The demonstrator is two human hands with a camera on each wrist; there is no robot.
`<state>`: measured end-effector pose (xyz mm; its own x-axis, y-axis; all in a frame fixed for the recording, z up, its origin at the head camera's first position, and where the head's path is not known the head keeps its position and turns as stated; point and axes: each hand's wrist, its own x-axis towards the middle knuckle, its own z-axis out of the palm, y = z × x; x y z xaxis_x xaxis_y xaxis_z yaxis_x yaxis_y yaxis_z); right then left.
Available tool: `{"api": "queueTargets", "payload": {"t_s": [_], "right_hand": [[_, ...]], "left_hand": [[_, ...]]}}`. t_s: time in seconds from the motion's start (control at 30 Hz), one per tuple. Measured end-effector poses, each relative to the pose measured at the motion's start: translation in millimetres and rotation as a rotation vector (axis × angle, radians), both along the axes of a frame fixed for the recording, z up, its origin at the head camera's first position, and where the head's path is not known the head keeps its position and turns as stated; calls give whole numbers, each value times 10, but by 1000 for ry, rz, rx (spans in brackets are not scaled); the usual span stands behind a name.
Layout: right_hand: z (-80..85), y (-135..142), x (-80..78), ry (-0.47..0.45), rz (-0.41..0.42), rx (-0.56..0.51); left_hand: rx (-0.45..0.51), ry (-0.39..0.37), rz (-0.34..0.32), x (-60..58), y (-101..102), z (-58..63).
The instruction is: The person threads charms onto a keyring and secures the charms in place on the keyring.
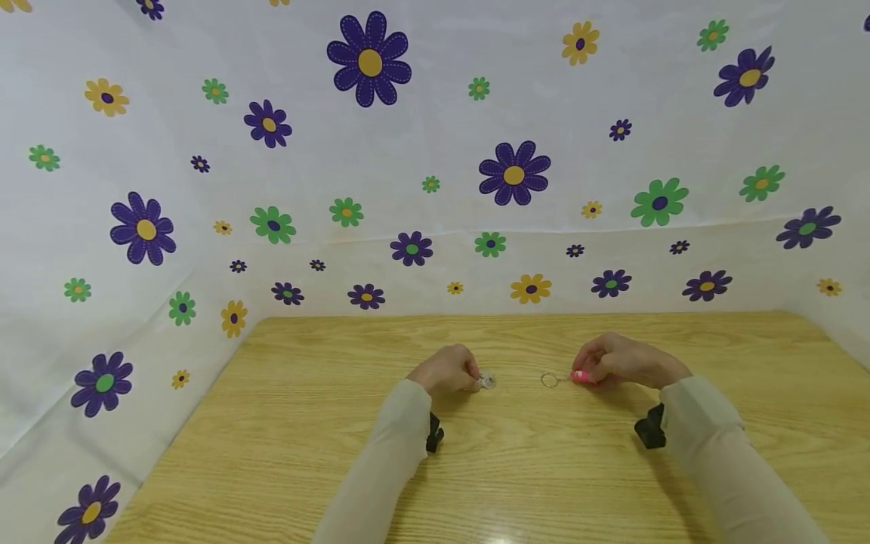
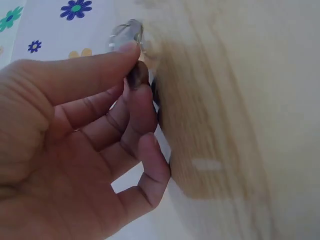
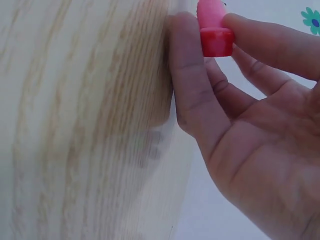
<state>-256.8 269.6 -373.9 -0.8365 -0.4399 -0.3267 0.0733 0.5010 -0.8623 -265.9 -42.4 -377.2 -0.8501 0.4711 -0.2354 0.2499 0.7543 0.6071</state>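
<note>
In the pinch of the right hand (image 1: 621, 363) sits a pink-and-red keychain fob (image 3: 215, 30) — its metal ring (image 1: 550, 380) jutting toward the left hand (image 1: 445, 369), which pinches a silvery piece (image 1: 486, 380) — showing just beyond that grip.

A white cloth (image 1: 421, 128) printed with purple, green and yellow flowers (image 1: 370, 63) hung behind a wood-grained desk (image 1: 530, 468), filling the upper part of the head camera's view. A thin, nearly horizontal crease (image 1: 448, 233) crossed the back stretch above the desk's far edge, while the covering continued along both sides; at left, a diagonal fold (image 1: 41, 420) climbed toward the rear corner. Soft light washed over the pale yellow-brown top, where faint shadows fell along the grain and a small bright reflection (image 1: 501, 539) gleamed at the near side.
</note>
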Motion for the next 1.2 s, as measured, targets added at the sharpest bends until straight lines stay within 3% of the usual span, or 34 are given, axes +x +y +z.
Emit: {"api": "queueTargets", "payload": {"t_s": [0.4,0.73,0.93,1.2], "right_hand": [[1,77,37,-13,64,-132],[-29,95,42,-31,31,-147],[-45,91,43,-42,-8,-132],[-35,83,64,-89,-10,-196]], "left_hand": [[192,-90,-74,-36,-137,-54],[398,-279,-44,-63,-122,-99],[422,-269,-55,-59,-130,-108],[430,-267,-69,-57,-135,-126]]}}
